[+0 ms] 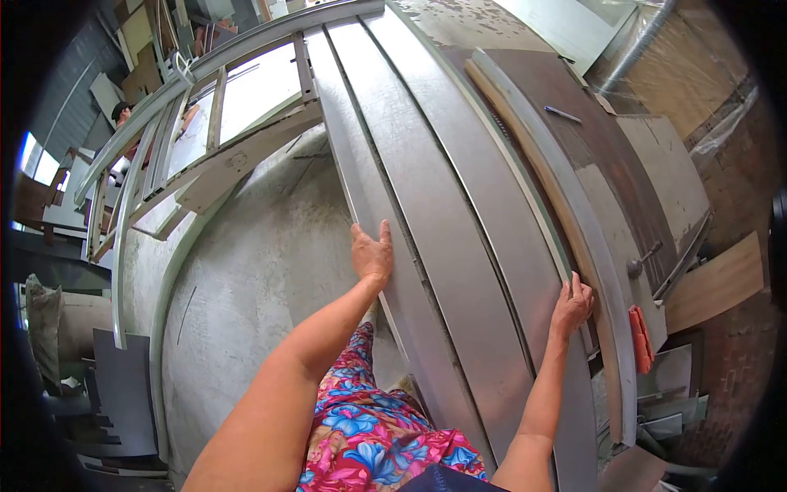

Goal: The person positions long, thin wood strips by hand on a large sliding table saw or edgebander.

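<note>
A long grey metal table (443,197) with dark lengthwise slots runs from the bottom to the top of the view. My left hand (373,252) rests at its left edge, thumb and fingers apart, holding nothing. Along the right side of the table lies a thin pale strip (516,172). The fingers of my right hand (573,303) are pressed together on the near end of that strip. Just right of it, a wooden bar (541,184) and a grey rail (586,221) run side by side.
A blue pen (563,115) lies on the brown board (607,148) at right. Near the rail's lower end is a red folded object (641,339). An open metal frame (238,156) stands at upper left, with another person (122,113) beyond it.
</note>
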The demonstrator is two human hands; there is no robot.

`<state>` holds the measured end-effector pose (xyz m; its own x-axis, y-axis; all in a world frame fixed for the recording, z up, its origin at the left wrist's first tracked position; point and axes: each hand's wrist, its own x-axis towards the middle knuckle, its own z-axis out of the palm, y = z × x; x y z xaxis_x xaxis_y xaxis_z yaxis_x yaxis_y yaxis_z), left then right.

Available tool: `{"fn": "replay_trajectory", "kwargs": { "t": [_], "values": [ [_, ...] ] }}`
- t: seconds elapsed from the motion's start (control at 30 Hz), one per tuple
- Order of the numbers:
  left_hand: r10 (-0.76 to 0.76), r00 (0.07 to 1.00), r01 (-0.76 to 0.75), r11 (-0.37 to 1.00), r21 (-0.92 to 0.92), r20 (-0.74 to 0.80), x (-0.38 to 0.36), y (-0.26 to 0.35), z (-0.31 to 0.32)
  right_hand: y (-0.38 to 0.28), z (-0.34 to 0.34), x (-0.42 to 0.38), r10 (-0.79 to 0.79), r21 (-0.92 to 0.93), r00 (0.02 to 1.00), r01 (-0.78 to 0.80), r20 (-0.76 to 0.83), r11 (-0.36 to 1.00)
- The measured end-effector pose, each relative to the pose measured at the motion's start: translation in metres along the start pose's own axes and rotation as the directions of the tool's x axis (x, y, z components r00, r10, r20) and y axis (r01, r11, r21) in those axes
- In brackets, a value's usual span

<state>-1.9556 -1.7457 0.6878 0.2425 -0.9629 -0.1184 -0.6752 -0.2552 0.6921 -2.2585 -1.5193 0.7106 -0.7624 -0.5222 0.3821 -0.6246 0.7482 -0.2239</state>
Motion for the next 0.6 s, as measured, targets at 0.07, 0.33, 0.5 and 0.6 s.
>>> {"fn": "replay_trajectory", "kwargs": {
  "t": [0.07, 0.33, 0.5, 0.6],
  "values": [
    [-0.004, 1.0, 0.004, 1.0, -0.01, 0.012, 0.0, 0.003, -0.002, -0.01, 0.004, 0.008, -0.009, -0.014, 1.0, 0.009, -0.002, 1.0],
    [0.02, 1.0, -0.02, 0.999, -0.036, 0.002, 0.006, -0.003, 0.004, -0.045, 0.035, 0.039, -0.111, -0.019, 0.992, 0.11, -0.056, 0.994],
    [0.019, 1.0, -0.019, 0.999, -0.049, 0.008, 0.006, 0.0, 0.001, -0.074, 0.052, 0.058, -0.145, -0.004, 0.985, 0.145, -0.096, 0.989],
    [0.026, 1.0, -0.026, 0.998, -0.05, 0.005, 0.008, -0.002, 0.003, -0.094, 0.06, 0.068, -0.15, -0.02, 0.984, 0.149, -0.099, 0.989]
  ]
}}
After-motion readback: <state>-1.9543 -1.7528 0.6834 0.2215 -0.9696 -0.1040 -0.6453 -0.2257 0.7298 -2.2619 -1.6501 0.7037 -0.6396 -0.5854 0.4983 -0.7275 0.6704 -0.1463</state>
